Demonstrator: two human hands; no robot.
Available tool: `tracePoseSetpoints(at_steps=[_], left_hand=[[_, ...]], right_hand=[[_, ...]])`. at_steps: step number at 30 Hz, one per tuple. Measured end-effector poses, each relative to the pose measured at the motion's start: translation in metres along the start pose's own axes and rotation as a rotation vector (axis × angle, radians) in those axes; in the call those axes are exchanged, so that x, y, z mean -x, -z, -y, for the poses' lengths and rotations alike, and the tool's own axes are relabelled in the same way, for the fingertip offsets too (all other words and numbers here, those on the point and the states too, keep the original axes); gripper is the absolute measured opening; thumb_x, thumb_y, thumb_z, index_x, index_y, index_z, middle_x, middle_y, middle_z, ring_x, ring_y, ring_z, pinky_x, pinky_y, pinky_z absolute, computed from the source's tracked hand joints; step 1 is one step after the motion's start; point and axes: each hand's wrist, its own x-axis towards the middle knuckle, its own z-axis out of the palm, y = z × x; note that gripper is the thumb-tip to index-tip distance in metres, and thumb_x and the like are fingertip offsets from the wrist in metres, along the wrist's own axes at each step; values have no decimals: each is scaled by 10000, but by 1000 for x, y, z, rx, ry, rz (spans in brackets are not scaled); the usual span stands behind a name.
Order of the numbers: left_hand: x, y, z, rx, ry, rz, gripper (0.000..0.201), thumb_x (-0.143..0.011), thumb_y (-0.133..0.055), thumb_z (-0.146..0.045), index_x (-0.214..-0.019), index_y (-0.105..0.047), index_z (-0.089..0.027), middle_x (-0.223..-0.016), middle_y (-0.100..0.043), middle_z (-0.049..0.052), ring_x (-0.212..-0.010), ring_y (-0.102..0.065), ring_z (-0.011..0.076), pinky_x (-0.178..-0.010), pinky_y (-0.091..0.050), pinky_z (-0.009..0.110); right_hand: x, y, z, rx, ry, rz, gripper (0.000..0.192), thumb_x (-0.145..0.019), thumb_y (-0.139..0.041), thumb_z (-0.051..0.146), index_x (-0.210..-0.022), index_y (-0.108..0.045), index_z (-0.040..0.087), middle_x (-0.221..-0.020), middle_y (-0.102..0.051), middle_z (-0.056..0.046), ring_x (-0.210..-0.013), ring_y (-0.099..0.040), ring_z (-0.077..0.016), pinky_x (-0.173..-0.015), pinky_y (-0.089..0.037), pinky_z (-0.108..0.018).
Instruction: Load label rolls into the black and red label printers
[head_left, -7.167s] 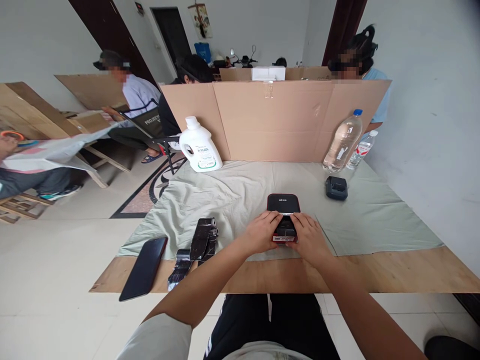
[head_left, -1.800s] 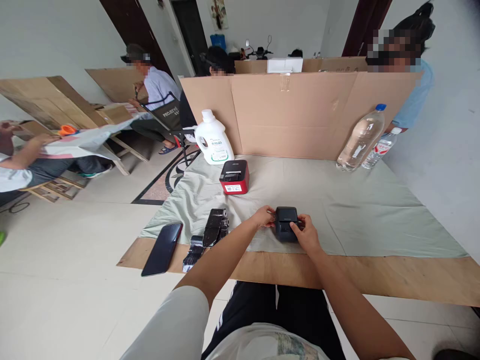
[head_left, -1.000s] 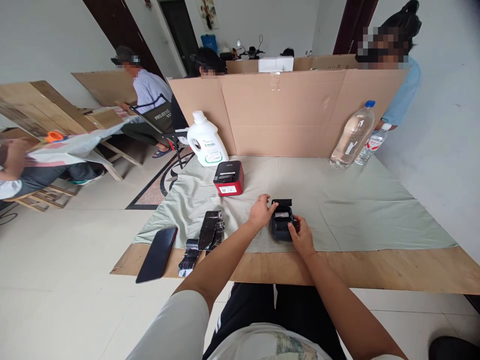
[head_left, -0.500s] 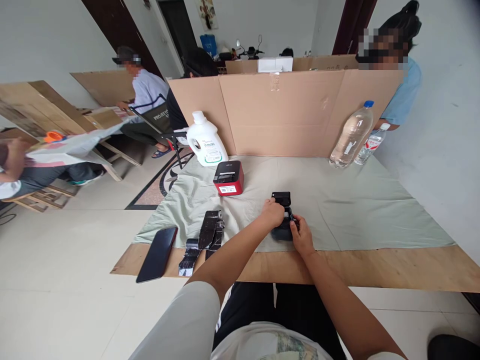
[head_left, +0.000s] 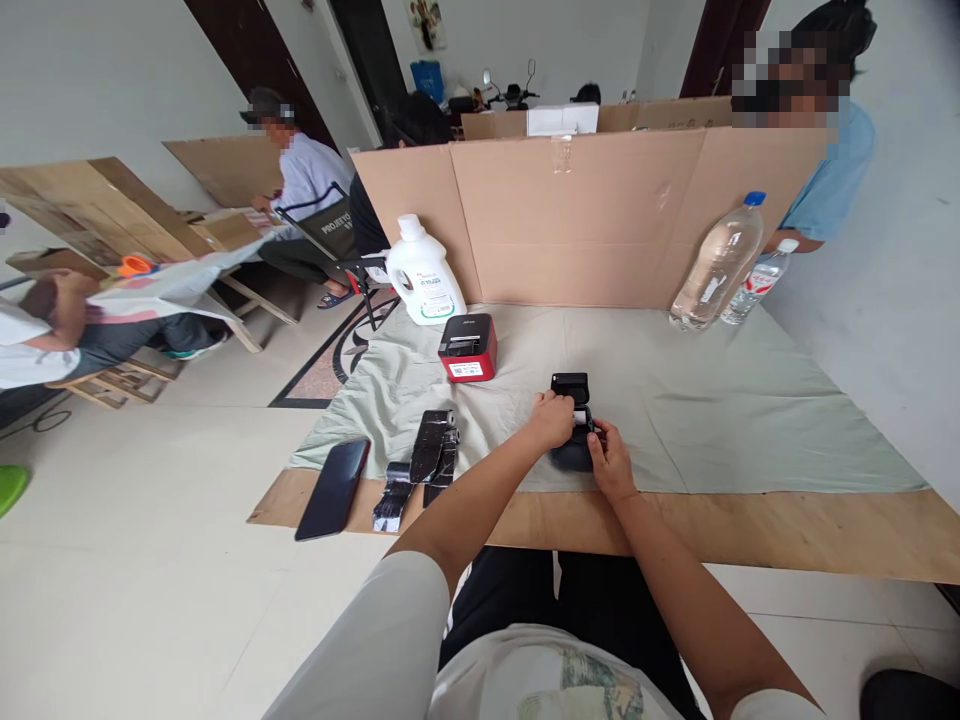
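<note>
A small black portable printer [head_left: 573, 456] lies on the cloth with its lid [head_left: 570, 387] raised away from me. Inside its open bay shows a bit of white, apparently a paper roll [head_left: 580, 417]. My left hand [head_left: 553, 420] reaches into the bay from the left, fingers curled; what they pinch is hidden. My right hand [head_left: 611, 460] grips the printer's right side, thumb on the near edge. To the left lie several black-wrapped rolls [head_left: 431, 445] with shiny strips partly unwound. A red and black box-shaped printer [head_left: 469, 350] stands behind them.
A dark phone [head_left: 334, 490] lies at the table's left front edge. At the back stand a white jug [head_left: 425, 275], a large clear bottle [head_left: 718, 265] and a smaller bottle [head_left: 759, 285], before a cardboard screen [head_left: 577, 225]. Other people sit beyond and at left.
The view has shifted slightly. My left hand has moved a little within the bay, and the white part beside its fingers now shows more. My right hand keeps its grip on the printer.
</note>
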Motion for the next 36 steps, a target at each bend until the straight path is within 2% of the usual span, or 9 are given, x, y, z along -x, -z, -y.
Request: tracePoseSetpoints(at_steps=[5, 8, 11, 15, 20, 23, 27, 32, 36], left_hand=[[11, 3, 7, 233, 40, -118, 212, -826, -557, -190, -1035, -553, -158, -1058, -627, 103, -1041, -541, 247, -931, -377, 363], [19, 17, 23, 430, 45, -148, 263, -833, -529, -183, -1094, -535, -151, -1081, -623, 81, -997, -570, 190, -880, -424, 287], [35, 42, 57, 482, 27, 20, 256, -803, -553, -229, -1050, -570, -161, -1007, -651, 45, -910, -596, 173, -802, -448, 256], [64, 65, 109, 207, 99, 343, 237, -724, -607, -253, -951, -632, -191, -947, -672, 30, -869, -609, 196, -742, -442, 252], [84, 57, 144, -22, 147, 395, 253, -681, -622, -226, -927, -669, -191, -924, -682, 52, -936, -599, 235, -787, -433, 265], [88, 54, 153, 2, 78, 304, 237, -734, -557, -214, -939, -676, -203, -1003, -665, 56, -1000, -575, 225, -861, -422, 269], [96, 57, 159, -109, 102, 185, 398, -697, -485, -77, -1031, -649, -217, -1125, -623, 82, -1105, -510, 253, -944, -370, 338], [104, 57, 156, -292, 120, 250, 344, -592, -566, -37, -899, -654, -164, -969, -645, 158, -1094, -487, 340, -954, -304, 482], [102, 69, 150, -324, 117, 322, 251, -579, -582, -47, -781, -667, -171, -862, -659, 138, -1029, -536, 325, -899, -366, 427]], right_hand=[[1, 2, 3, 13, 6, 50, 547, -874, -388, 584, -1178, -535, 154, -1056, -629, -134, -906, -601, -237, -825, -491, -412], [1, 3, 4, 16, 2, 60, 560, -871, -386, 596, -1178, -537, 153, -1060, -634, -134, -915, -602, -243, -831, -489, -419], [1, 3, 4, 16, -6, 56, 574, -863, -390, 612, -1174, -541, 154, -1060, -638, -133, -908, -604, -244, -824, -492, -422], [1, 2, 5, 15, -5, 47, 575, -862, -386, 616, -1163, -543, 152, -1058, -636, -135, -894, -603, -242, -816, -492, -424], [1, 1, 5, 21, -9, 44, 550, -866, -396, 597, -1158, -541, 155, -1050, -637, -133, -906, -600, -246, -832, -485, -431], [1, 1, 4, 23, -10, 40, 537, -870, -395, 590, -1163, -541, 164, -1052, -638, -128, -911, -600, -245, -834, -485, -430], [2, 1, 4, 20, -17, 34, 534, -872, -392, 588, -1160, -546, 166, -1040, -641, -125, -897, -604, -240, -825, -490, -422], [1, 1, 5, 14, -19, 33, 530, -878, -380, 582, -1150, -547, 160, -1027, -642, -126, -888, -606, -237, -827, -492, -423], [1, 0, 3, 20, -19, 27, 509, -884, -371, 572, -1142, -550, 171, -1044, -639, -127, -913, -603, -243, -832, -493, -432]])
